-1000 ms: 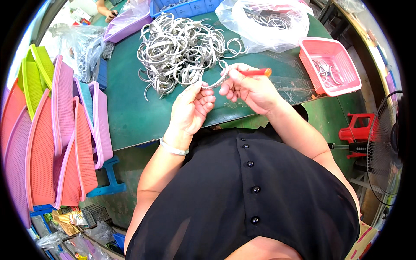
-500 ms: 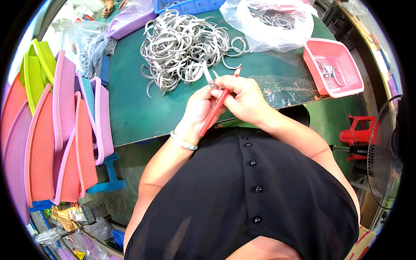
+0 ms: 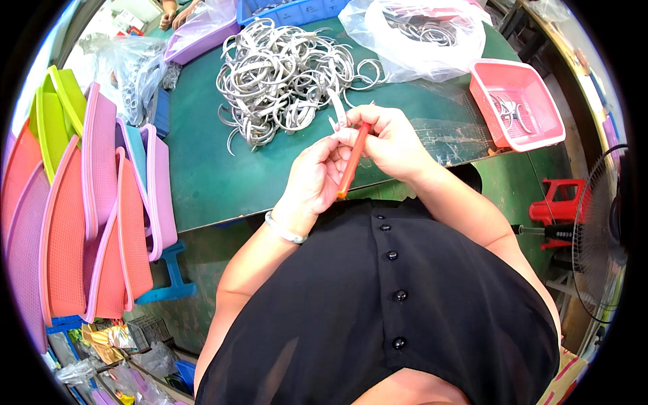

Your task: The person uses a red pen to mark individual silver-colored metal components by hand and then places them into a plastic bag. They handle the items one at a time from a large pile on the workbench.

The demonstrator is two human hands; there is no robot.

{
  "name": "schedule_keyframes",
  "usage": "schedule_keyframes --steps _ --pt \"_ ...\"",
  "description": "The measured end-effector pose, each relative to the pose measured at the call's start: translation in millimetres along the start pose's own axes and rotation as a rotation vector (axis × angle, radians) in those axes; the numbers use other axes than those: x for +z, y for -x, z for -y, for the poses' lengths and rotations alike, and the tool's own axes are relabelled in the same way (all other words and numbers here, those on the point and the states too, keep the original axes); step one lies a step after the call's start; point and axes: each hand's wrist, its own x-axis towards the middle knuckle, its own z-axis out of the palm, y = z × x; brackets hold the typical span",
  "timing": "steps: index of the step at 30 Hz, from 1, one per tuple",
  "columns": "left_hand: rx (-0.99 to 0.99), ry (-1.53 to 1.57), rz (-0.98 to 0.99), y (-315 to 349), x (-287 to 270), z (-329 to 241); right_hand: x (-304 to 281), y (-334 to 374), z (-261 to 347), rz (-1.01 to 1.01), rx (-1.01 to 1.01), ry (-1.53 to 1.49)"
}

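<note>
My left hand (image 3: 314,174), with a pale bracelet on its wrist, is closed at the fingertips on a thin, curved silver-coloured metal strip (image 3: 338,109). The strip's far end points toward the heap; its near end is hidden among my fingers. My right hand (image 3: 395,143) grips a red pencil-like stick (image 3: 356,159), its lower end toward my body and its upper tip just past my fingers. My right thumb and forefinger also meet the strip, close against the left fingertips. Just beyond lies a tangled heap of similar curved metal strips (image 3: 277,77) on the green table (image 3: 209,182).
A pink basket (image 3: 518,138) with a few metal pieces stands at the right. Behind are an open plastic bag (image 3: 378,50), a blue bin (image 3: 297,13) and a purple bin (image 3: 202,40). Stacked colourful baskets (image 3: 67,223) crowd the left; another person's hands (image 3: 177,17) show far left.
The red stick has swung more upright, its lower end shifting right and up. The metal strip has moved slightly right. My right hand has lifted a little. The other person's hands have shifted.
</note>
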Motion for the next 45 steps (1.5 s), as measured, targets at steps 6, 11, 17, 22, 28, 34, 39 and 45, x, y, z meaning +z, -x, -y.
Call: schedule_keyframes --steps 6,11,17,22,28,34,39,45 --pt "0.014 0.007 -0.016 5.7 9.4 2.6 -11.8 -4.2 9.3 0.044 0.058 -0.021" --pt "-0.001 0.031 -0.003 6.2 11.7 1.9 -14.8 -3.6 15.4 0.052 0.118 -0.072" --pt "-0.003 0.028 -0.012 7.1 12.6 2.8 -16.7 -4.1 15.7 0.058 0.121 -0.160" --pt "0.007 -0.003 -0.017 7.6 14.3 2.4 -19.8 -4.4 16.6 0.062 0.125 -0.153" --pt "0.034 -0.089 -0.010 4.3 13.4 3.5 -29.3 -6.1 17.6 0.087 0.096 -0.097" --pt "0.157 -0.328 -0.029 -4.8 -13.7 3.3 -70.8 -30.9 50.3 -0.185 -0.431 0.498" --pt "0.193 -0.323 0.039 -6.1 -23.3 2.2 -121.0 -58.2 108.0 -0.541 -0.562 1.503" --pt "0.174 -0.285 0.113 -7.0 -28.7 2.1 -182.2 -92.0 100.6 -0.552 -0.198 1.859"
